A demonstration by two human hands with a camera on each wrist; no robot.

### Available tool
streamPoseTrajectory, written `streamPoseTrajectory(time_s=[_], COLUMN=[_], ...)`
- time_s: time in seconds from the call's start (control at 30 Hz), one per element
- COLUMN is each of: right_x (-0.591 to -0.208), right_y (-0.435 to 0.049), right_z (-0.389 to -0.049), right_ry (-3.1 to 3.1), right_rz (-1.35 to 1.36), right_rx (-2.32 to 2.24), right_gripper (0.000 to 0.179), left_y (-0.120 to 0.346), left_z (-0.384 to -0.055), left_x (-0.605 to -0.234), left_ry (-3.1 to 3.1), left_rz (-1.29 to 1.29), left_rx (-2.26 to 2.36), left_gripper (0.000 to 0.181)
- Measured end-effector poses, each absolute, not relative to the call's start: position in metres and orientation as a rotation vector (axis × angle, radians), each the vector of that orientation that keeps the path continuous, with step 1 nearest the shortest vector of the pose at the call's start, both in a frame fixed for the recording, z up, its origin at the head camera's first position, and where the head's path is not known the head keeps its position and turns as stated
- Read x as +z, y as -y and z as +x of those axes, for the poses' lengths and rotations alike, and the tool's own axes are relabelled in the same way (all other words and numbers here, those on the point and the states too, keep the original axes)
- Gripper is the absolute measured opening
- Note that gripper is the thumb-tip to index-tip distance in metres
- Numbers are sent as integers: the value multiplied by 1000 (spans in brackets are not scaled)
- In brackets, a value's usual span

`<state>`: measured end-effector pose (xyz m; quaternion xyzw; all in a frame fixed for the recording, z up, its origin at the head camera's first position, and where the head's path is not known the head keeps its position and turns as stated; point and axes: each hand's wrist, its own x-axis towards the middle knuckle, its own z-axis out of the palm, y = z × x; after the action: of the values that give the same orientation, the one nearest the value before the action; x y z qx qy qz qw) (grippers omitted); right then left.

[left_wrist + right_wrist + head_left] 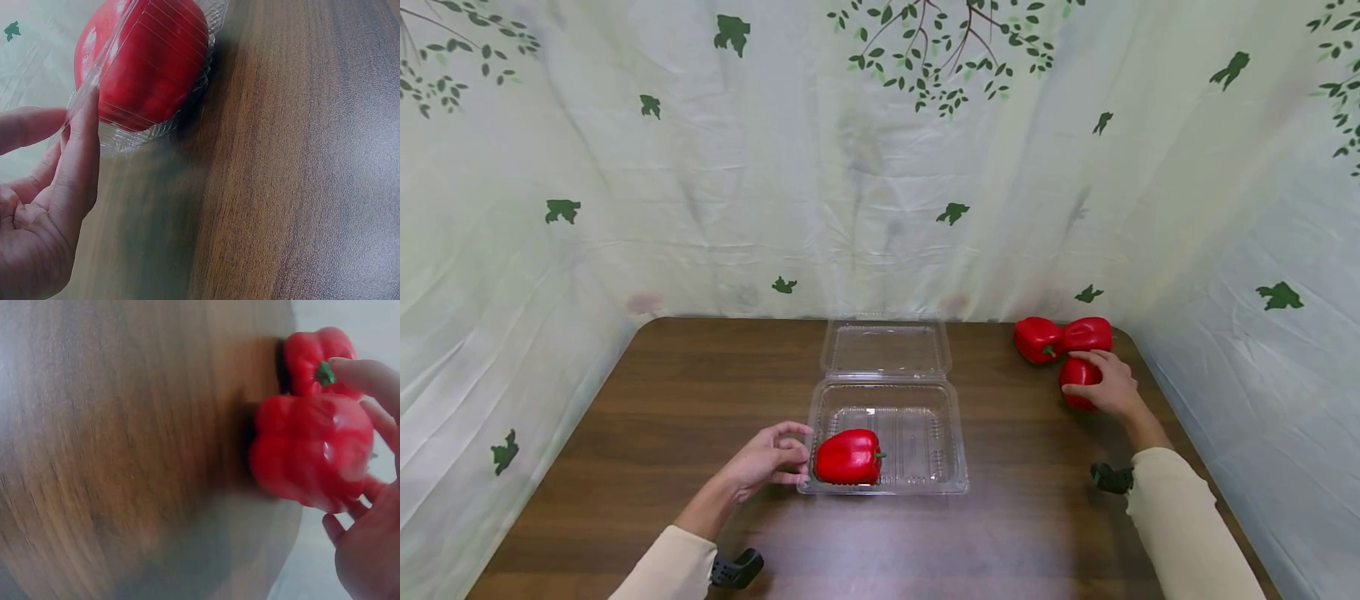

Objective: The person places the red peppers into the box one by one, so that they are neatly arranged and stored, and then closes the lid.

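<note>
A clear hinged plastic container (925,437) lies on the table with its lid (887,346) folded back. One red bell pepper (848,457) lies on its side in the base's front left part. My left hand (771,457) pinches the container's left rim between thumb and fingers, as the left wrist view shows. Over at the right, my right hand (1105,383) is spread around another red bell pepper (312,450). Its thumb (362,375) looks apart from that pepper, and its fingers reach the far side, where contact is partly hidden.
Two more red bell peppers, a left one (1033,340) and a right one (1088,333), lie side by side near the back right table edge. The brown wooden table (700,367) meets a pale leaf-patterned curtain (880,167) at the back and sides.
</note>
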<state>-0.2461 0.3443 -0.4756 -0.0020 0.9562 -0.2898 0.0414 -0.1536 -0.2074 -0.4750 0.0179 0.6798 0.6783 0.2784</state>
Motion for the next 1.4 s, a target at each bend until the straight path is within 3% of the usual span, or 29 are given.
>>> streamPoseTrajectory(time_s=[0.5, 1.4], right_x=[-473, -483], right_y=[-357, -368], right_z=[-236, -226], right_ry=[-2777, -2779], right_rz=[7, 48], right_rx=[-830, -1038], right_gripper=[99, 91], left_y=[207, 207], left_z=[-155, -153], left_x=[-477, -478], left_ry=[-1828, -1839], left_rz=[45, 45], left_rx=[1809, 1825], left_gripper=[49, 45])
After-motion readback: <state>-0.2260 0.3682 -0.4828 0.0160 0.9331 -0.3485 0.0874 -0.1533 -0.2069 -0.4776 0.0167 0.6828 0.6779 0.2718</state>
